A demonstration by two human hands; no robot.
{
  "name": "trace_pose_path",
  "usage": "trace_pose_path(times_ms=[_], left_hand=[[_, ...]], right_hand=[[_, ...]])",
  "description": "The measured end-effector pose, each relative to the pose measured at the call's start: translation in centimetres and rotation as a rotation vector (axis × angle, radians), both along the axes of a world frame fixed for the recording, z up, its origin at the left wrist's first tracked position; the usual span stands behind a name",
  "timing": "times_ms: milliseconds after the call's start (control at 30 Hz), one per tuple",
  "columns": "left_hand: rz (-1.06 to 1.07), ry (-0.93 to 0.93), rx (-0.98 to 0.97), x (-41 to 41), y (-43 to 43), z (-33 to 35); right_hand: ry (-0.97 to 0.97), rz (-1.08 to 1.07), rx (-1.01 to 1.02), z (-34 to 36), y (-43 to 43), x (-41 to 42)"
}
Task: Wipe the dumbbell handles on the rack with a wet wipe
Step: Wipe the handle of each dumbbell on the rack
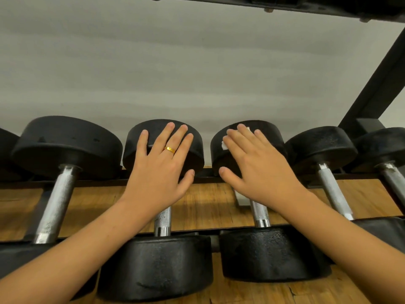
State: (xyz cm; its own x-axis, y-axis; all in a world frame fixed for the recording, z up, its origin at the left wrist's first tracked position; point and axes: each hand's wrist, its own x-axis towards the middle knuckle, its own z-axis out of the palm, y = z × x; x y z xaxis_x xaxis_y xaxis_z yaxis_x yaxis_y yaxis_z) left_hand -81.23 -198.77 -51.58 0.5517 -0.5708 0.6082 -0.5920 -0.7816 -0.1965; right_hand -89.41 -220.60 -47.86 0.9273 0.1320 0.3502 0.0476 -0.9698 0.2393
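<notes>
Left hand [160, 170] is resting flat; right hand [256, 165], flat, is pressing wet wipe [225, 146] on far head [268, 133]; handle [259, 212] is extending nearward.

black dumbbells lie side by side on the rack [372, 88], each with its two round heads resting on the front and back rails and its handle spanning the gap between them. the largest dumbbell [65, 145] sits at the left, its steel handle [58, 200] dull and worn. the middle-left dumbbell [157, 266] and the middle-right dumbbell [271, 255] have shorter, shinier knurled handles. two more dumbbells lie further right, only partly in view. the wet wipe [225, 145] is white and crumpled, pressed against the far head of the middle-right dumbbell under the flat fingers of the right hand [256, 165]; only small bits of it show.
</notes>
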Motion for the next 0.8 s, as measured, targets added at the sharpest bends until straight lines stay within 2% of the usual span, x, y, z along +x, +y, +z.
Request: trace_pose_path(times_ms=[100,267,367,600,800], left_hand=[[0.003,-0.011,-0.008,0.0,0.0,-0.1],[0.010,-0.014,0.004,0.0,0.0,-0.1],[0.016,-0.005,0.013,0.1,0.0,-0.2],[0.004,-0.015,-0.013,0.2,0.0,-0.4],[-0.001,-0.016,-0.010,0.4,0.2,-0.5]], right_hand=[[0.038,0.002,-0.040,1.1,-0.1,1.8],[0.211,0.130,-0.310,2.9,-0.5,3.6],[0.243,0.214,-0.462,3.1,-1.5,2.3],[0.308,0.076,-0.616,1.9,2.6,4.6],[0.335,0.102,-0.652,0.0,3.0,1.7]])
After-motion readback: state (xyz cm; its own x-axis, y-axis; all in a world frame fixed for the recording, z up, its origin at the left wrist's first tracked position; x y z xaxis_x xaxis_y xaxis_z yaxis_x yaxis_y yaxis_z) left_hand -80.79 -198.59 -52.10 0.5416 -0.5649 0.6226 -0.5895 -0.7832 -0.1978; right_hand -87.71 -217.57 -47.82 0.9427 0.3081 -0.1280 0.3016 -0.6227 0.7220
